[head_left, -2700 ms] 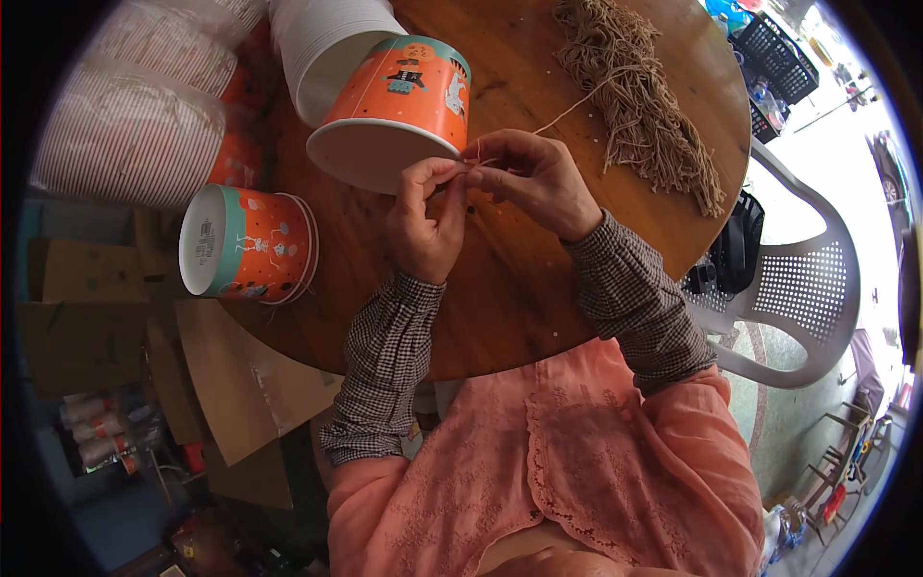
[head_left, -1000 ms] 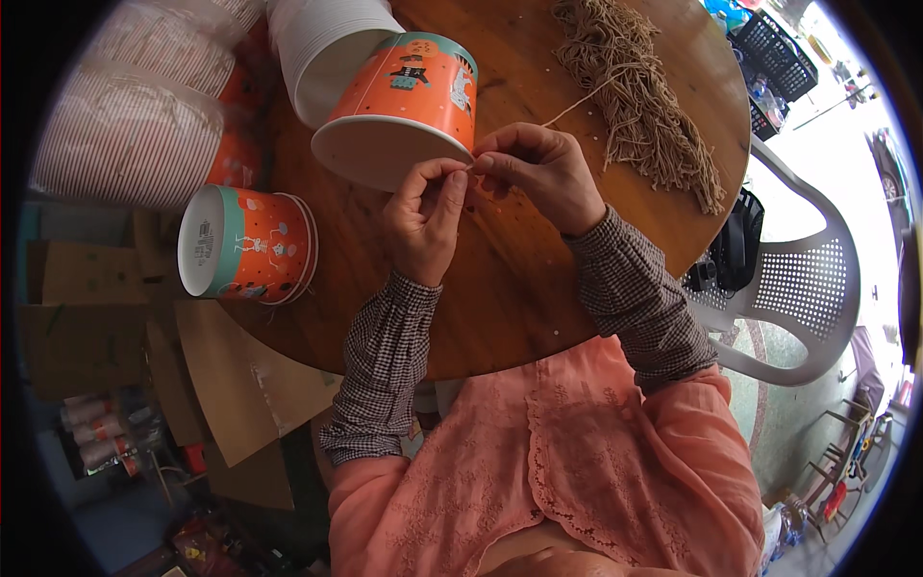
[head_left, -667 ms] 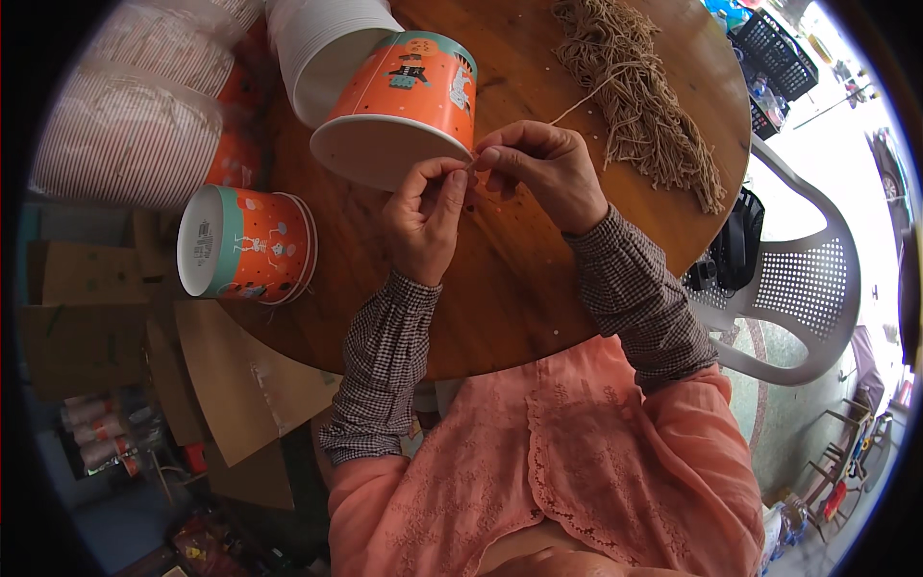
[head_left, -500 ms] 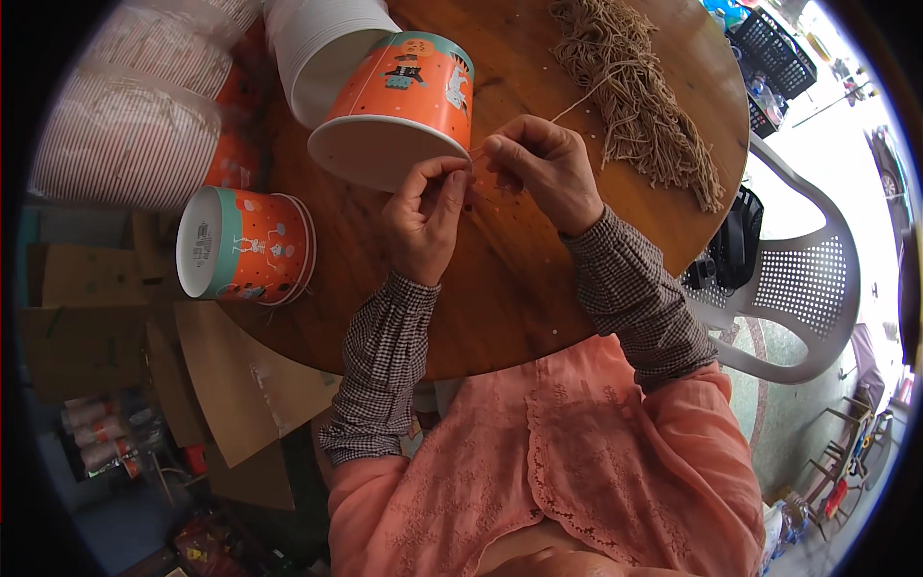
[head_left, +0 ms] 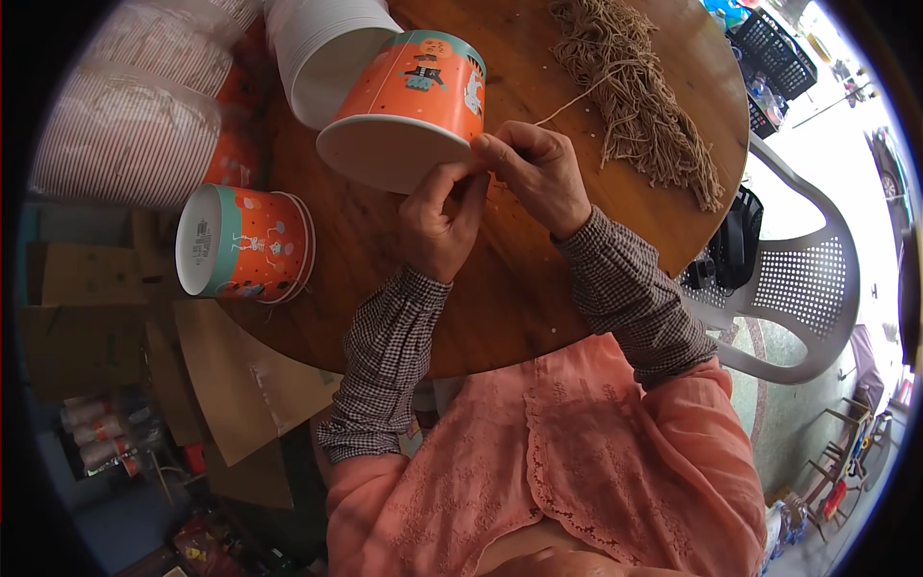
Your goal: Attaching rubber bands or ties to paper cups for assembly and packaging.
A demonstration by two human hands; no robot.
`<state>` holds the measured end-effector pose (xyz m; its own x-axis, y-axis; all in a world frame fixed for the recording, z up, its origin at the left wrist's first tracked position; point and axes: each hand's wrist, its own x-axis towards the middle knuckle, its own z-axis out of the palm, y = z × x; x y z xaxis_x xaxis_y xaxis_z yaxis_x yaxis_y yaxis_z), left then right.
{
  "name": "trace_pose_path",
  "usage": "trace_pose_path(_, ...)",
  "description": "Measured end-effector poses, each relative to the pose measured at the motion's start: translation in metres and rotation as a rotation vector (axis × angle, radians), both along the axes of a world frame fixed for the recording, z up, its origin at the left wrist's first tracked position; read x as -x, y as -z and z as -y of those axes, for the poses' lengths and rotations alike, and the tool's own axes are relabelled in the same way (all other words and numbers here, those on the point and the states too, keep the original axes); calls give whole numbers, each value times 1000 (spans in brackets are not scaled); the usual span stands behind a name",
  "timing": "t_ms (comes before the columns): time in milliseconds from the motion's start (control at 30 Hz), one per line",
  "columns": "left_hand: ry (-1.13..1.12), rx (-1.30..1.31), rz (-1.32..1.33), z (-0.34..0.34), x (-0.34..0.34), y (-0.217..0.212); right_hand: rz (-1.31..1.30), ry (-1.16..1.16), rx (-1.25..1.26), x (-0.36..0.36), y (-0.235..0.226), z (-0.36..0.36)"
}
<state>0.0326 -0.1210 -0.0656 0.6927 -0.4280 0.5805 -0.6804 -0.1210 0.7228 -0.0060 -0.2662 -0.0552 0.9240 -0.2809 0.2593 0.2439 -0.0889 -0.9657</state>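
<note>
In front of me a paper bucket (head_left: 413, 96), orange with a teal band and cartoon figures, lies tilted on the table with its white round end toward me. At its right-hand rim my left hand (head_left: 444, 223) is closed in a pinch. Just beside it, my right hand (head_left: 543, 181) pinches a thin beige string (head_left: 573, 98), which runs back to a tangled bundle of strings (head_left: 642, 101). My fingertips meet at the rim and cover the end of the string there. Both sleeves are dark checked cloth.
A smaller-looking matching bucket (head_left: 255, 245) lies on its side at the table's left edge. Stacked white tubs (head_left: 317, 58) and plastic-wrapped stacks (head_left: 135, 125) stand at the far left. Cardboard boxes (head_left: 231, 375) are below left; a grey plastic chair (head_left: 808, 279) is at the right.
Both hands have come closer together at the bucket's rim, the left one moving right and the right one slightly left. The bucket has shifted a little to the right.
</note>
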Motion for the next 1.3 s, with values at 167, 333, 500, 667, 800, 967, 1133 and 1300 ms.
trace_pose_path(167, -110, 276, -257, 12, 3, -8, 59, -49, -10, 0, 0, -2)
trace_pose_path(333, -162, 141, 51, 19, 3, -13, 194, -63, 235, 19, -12, 3)
trace_pose_path(500, -66, 56, 184, 17, -2, -13, 248, -62, 275, 21, -15, 13)
trace_pose_path(667, -22, -118, 236, 15, 1, -9, 183, -108, 266, 15, -14, 33)
trace_pose_path(800, 139, -33, -214, 8, 1, -12, -1, -69, -4, 8, -14, 48)
trace_pose_path(967, 287, 282, -500, 7, 1, -15, 77, -101, 11, 9, -13, 53)
trace_pose_path(1133, 230, 353, -518, 11, 5, -21, 72, -274, -111, 12, -12, 46)
trace_pose_path(1300, 135, 307, -476, 13, 5, -15, 178, -255, -73, 11, -15, 34)
